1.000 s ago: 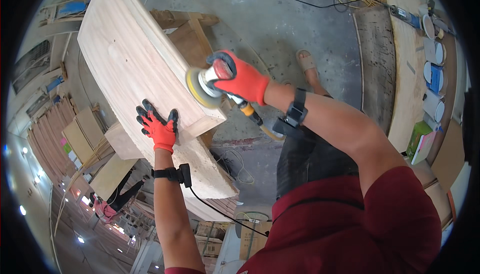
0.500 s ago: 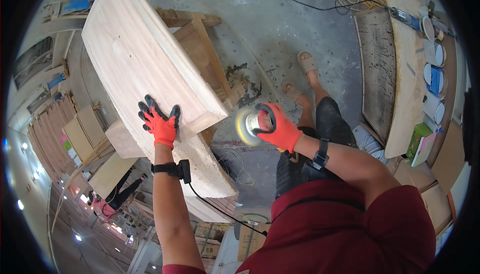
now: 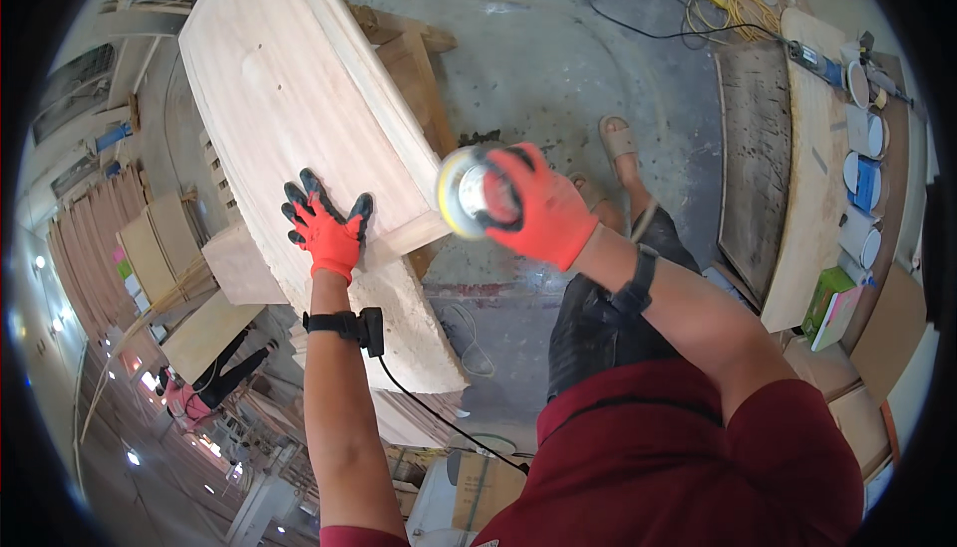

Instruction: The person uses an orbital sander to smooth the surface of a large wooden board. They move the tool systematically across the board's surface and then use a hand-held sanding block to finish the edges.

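Observation:
A large pale wooden panel [image 3: 299, 78] with a stepped, moulded edge stretches from the upper left toward the middle. My left hand [image 3: 330, 233], in a red glove with black fingertips, lies on its face near the close end, fingers spread. Wrapped in my right hand [image 3: 546, 210], gloved the same way, is a round orbital sander [image 3: 469, 193] with a yellow-rimmed pad. The pad is tilted on edge beside the panel's right-hand corner; whether it touches the wood I cannot tell. Below the panel lies a rough-edged pale slab [image 3: 394, 333].
A wooden trestle [image 3: 414, 63] stands under the panel. To the right, a bench [image 3: 812, 168] carries several round sanding discs, a blue power tool [image 3: 815, 63] and a green box [image 3: 830, 298]. A yellow cable [image 3: 733, 3] coils on the floor. Another person [image 3: 187, 397] is far left.
My right hand has brought the sander up and slightly left, to the panel's edge. My left hand stays flat on the panel, while the whole view has shifted slightly.

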The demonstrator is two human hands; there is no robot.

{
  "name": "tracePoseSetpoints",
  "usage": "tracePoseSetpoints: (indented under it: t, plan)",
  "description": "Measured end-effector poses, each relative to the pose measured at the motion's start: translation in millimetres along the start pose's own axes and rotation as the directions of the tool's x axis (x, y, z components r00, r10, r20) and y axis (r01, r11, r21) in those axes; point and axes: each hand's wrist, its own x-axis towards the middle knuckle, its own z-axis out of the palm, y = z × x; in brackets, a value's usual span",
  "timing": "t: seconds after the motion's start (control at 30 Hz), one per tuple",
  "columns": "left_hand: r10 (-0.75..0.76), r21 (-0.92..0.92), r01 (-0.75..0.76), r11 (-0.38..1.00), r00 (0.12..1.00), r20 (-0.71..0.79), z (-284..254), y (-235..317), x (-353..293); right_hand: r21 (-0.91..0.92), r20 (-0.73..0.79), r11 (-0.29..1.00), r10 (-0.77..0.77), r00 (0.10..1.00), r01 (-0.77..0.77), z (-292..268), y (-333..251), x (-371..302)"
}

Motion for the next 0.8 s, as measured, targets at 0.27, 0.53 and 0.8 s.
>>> tracePoseSetpoints:
  t: [0.27,0.53,0.8]
  plan:
    - [0.010,0.013,-0.010,1.000,1.000,0.011,4.5,-7.4,3.0,0.374,-0.031,0.883,0.318,0.947,-0.284,35.1,49.5,3.3]
    - [0.002,-0.026,-0.002,1.000,1.000,-0.002,-8.0,9.4,-5.2,-0.263,0.144,0.962,-0.039,0.989,0.076,0.9,-54.5,41.7]
    - [-0.020,0.004,0.020,1.000,0.999,0.042,-17.6,25.8,-3.5,0.097,-0.131,0.989,0.128,0.983,-0.116,18.0,21.1,68.0]
